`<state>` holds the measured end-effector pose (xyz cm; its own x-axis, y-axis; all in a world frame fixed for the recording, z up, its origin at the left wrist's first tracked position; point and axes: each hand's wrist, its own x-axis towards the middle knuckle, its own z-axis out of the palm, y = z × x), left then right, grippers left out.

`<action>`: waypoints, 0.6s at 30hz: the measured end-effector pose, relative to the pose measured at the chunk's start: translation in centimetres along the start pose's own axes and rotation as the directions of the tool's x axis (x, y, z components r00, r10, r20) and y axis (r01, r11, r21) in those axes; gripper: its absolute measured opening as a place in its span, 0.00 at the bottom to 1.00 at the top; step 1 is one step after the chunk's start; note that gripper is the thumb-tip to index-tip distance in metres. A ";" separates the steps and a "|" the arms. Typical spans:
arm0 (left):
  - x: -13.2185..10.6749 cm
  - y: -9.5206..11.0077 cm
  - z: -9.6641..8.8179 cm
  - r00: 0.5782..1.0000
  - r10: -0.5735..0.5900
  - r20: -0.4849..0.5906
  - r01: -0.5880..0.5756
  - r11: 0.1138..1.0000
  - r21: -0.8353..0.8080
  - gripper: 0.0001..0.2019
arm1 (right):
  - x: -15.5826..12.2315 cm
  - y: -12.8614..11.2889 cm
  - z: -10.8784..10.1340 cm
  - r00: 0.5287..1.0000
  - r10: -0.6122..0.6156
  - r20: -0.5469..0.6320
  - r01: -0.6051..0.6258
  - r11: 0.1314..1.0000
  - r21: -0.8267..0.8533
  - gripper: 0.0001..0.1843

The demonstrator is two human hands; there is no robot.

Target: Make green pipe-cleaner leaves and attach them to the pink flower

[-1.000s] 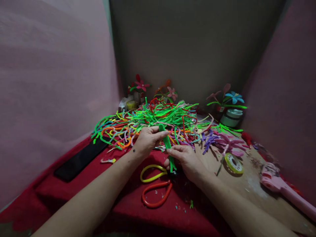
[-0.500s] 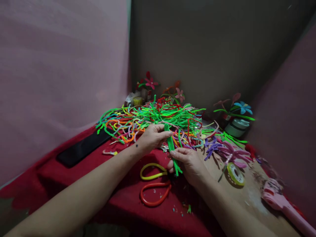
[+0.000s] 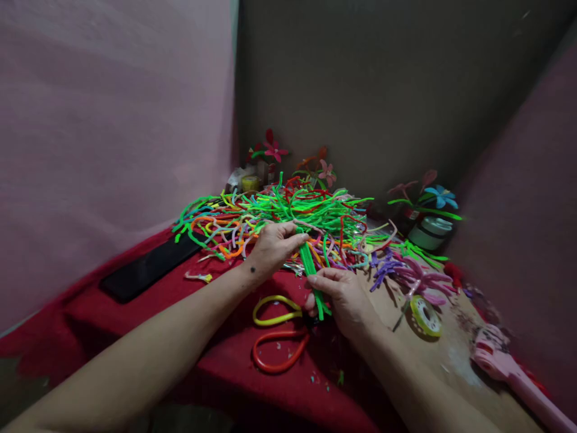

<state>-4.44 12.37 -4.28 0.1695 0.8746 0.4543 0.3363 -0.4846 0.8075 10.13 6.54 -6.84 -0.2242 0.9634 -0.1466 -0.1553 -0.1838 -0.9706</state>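
A flat strip of green pipe cleaners [image 3: 309,260] slants between my hands, its loose ends fanning out at the bottom. My left hand [image 3: 277,245] pinches the strip's upper end between thumb and fingers. Lower down, my right hand [image 3: 338,294] grips the same strip with its thumb and fingertips. Beyond both hands lies a heap of pipe cleaners [image 3: 311,207], mostly green on top, with orange, pink, red and other colours. Below my hands rest a yellow loop [image 3: 270,299] and a red loop [image 3: 278,367], which look like scissor handles; their other end is hidden.
A black phone-like slab [image 3: 144,273] lies left on the red cloth [image 3: 225,385]. To the right are purple pieces [image 3: 385,267], a pink pipe-cleaner flower [image 3: 421,278], a yellow tape roll [image 3: 426,316] and a pink tool [image 3: 505,364]. Several flowers, one blue [image 3: 440,196], stand behind.
The view has shifted slightly. Both hands keep hold of the green strip, with the left thumb and fingers set slightly differently at its top.
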 end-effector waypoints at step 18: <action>0.5 -0.7 0.7 0.989 -0.108 -0.104 0.092 0.985 -0.145 0.17 | 0.4 0.2 -0.3 1.000 -0.013 0.001 0.013 1.000 -0.028 0.10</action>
<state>-3.92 13.12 -4.86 0.0345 0.9153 0.4012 0.2130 -0.3989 0.8919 10.29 6.96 -7.13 -0.2233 0.9655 -0.1341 -0.1316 -0.1662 -0.9773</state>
